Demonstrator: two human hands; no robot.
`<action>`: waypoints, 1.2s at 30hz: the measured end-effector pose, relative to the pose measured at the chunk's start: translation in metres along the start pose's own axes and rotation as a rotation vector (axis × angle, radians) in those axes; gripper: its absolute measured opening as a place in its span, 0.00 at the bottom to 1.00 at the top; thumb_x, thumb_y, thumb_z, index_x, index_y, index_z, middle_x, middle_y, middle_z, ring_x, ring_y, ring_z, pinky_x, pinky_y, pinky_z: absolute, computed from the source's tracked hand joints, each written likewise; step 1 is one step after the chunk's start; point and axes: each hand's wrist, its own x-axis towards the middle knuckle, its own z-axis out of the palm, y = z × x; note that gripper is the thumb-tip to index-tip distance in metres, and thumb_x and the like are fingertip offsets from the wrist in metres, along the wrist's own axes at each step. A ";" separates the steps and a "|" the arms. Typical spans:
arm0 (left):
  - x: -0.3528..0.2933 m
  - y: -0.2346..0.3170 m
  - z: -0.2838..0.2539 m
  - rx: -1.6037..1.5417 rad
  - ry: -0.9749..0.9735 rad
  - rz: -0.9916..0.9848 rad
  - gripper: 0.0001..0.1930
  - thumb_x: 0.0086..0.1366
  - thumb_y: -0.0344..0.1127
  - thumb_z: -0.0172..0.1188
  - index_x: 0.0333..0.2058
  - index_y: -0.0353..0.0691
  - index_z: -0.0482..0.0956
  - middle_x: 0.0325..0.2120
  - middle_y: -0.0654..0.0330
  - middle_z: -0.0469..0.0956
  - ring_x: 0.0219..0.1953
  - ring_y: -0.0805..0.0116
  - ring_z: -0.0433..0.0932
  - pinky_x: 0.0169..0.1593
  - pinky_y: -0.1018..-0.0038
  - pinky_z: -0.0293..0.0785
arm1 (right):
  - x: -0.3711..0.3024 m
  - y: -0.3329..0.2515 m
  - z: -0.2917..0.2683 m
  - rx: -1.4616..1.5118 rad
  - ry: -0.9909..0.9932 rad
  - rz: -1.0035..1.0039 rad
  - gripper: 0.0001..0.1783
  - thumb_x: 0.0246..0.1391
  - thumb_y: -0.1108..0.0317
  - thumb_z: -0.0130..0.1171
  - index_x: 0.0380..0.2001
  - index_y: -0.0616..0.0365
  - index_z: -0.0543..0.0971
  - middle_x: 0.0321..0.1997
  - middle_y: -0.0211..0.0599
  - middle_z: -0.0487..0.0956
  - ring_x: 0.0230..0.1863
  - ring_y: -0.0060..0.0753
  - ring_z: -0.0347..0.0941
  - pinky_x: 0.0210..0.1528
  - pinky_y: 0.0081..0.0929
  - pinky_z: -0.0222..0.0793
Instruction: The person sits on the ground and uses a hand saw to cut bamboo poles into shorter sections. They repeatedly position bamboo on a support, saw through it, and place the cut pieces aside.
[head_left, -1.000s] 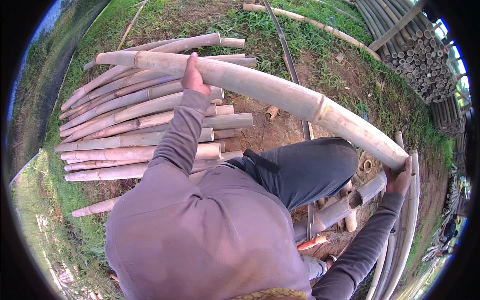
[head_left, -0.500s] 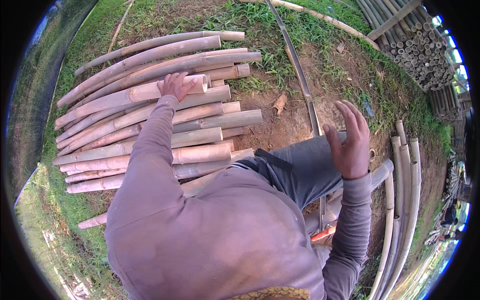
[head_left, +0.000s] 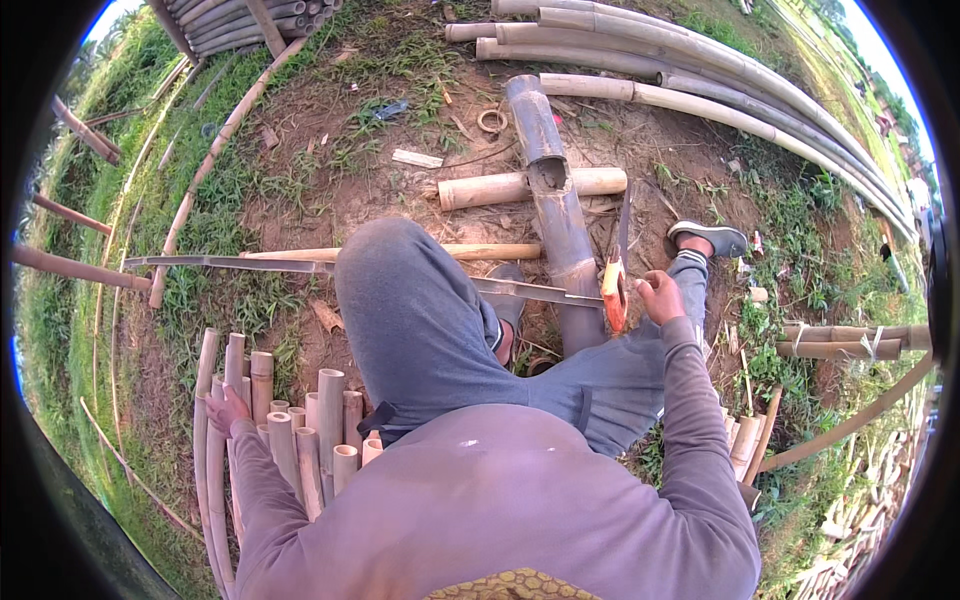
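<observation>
Near the knee on the right, my right hand [head_left: 661, 297] is beside the orange handle of a hand saw [head_left: 614, 297], its fingers half curled and not wrapped round it. The dark saw blade points away from me, next to a thick grey bamboo pole [head_left: 565, 225] with a notch cut in its upper side. That pole crosses over a shorter pale bamboo piece [head_left: 485, 190] on the ground. On the left, my left hand [head_left: 228, 410] rests with fingers apart on the ends of a pile of cut bamboo poles [head_left: 310, 440]. It grips none of them.
A long thin grey strip [head_left: 230, 262] runs across in front of my bent knee toward the saw. Long bamboo poles [head_left: 700, 60] lie at the far right, with a bamboo stack [head_left: 245, 20] at the far left. A bamboo ring [head_left: 492, 121] lies on the soil.
My view has swung to the right, away from the bamboo pile. My right hand has come down from the air to beside the saw handle. My left hand remains at the pile.
</observation>
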 end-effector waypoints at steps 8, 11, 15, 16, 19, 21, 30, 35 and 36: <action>-0.187 0.533 -0.143 -0.469 -0.680 1.385 0.25 0.70 0.45 0.69 0.61 0.38 0.78 0.44 0.51 0.87 0.43 0.63 0.87 0.51 0.67 0.84 | -0.014 -0.039 0.051 0.117 0.109 0.089 0.26 0.64 0.44 0.61 0.44 0.59 0.85 0.51 0.53 0.81 0.54 0.59 0.77 0.59 0.49 0.72; -0.293 0.674 -0.134 -0.429 -0.840 1.598 0.26 0.72 0.47 0.67 0.61 0.39 0.78 0.44 0.52 0.87 0.43 0.62 0.86 0.49 0.66 0.84 | -0.019 -0.052 0.051 0.090 0.108 -0.091 0.30 0.60 0.39 0.65 0.30 0.59 0.88 0.36 0.48 0.82 0.45 0.55 0.76 0.49 0.48 0.72; -0.422 0.832 -0.057 -0.868 -1.433 0.967 0.30 0.75 0.46 0.61 0.70 0.41 0.68 0.64 0.46 0.72 0.64 0.53 0.73 0.64 0.54 0.75 | -0.023 -0.060 0.039 0.122 0.186 -0.184 0.25 0.55 0.43 0.71 0.24 0.56 0.86 0.31 0.39 0.83 0.38 0.47 0.76 0.43 0.45 0.68; -0.448 0.867 -0.024 -0.989 -1.515 0.790 0.31 0.76 0.47 0.60 0.71 0.41 0.66 0.69 0.45 0.67 0.69 0.50 0.69 0.66 0.50 0.73 | -0.023 -0.060 0.038 0.114 0.153 -0.196 0.24 0.55 0.44 0.72 0.22 0.55 0.84 0.30 0.40 0.83 0.36 0.48 0.76 0.43 0.45 0.68; -0.503 0.950 0.064 -1.002 -1.414 0.604 0.38 0.73 0.50 0.60 0.75 0.38 0.60 0.76 0.50 0.56 0.77 0.44 0.54 0.69 0.36 0.63 | -0.022 -0.045 0.044 0.233 0.120 -0.138 0.27 0.56 0.44 0.72 0.18 0.56 0.81 0.27 0.42 0.82 0.30 0.50 0.76 0.38 0.46 0.72; -0.483 0.994 0.137 -0.993 -1.043 0.551 0.35 0.67 0.49 0.65 0.64 0.26 0.72 0.66 0.44 0.72 0.67 0.49 0.71 0.66 0.54 0.70 | -0.015 -0.046 0.040 0.263 -0.012 -0.085 0.27 0.58 0.43 0.70 0.19 0.55 0.82 0.26 0.39 0.81 0.28 0.49 0.73 0.39 0.43 0.71; -0.455 1.047 0.204 -1.191 -1.225 0.361 0.33 0.68 0.49 0.66 0.64 0.29 0.77 0.62 0.46 0.78 0.62 0.53 0.77 0.67 0.58 0.69 | -0.014 -0.055 0.039 0.327 -0.057 0.069 0.28 0.60 0.39 0.66 0.26 0.56 0.84 0.30 0.36 0.82 0.33 0.47 0.72 0.42 0.43 0.70; -0.414 1.034 0.141 -1.313 -1.185 0.390 0.28 0.68 0.47 0.71 0.56 0.28 0.82 0.52 0.48 0.84 0.49 0.56 0.83 0.57 0.61 0.76 | -0.014 -0.059 0.043 0.305 -0.023 0.010 0.29 0.59 0.38 0.67 0.24 0.56 0.84 0.30 0.36 0.84 0.33 0.47 0.73 0.42 0.42 0.71; -0.399 1.030 0.120 -1.290 -1.091 0.500 0.27 0.68 0.46 0.71 0.55 0.28 0.82 0.50 0.50 0.84 0.48 0.58 0.83 0.55 0.61 0.76 | -0.013 -0.058 0.046 0.293 -0.009 -0.007 0.29 0.59 0.38 0.67 0.24 0.56 0.84 0.30 0.36 0.84 0.33 0.47 0.74 0.41 0.43 0.71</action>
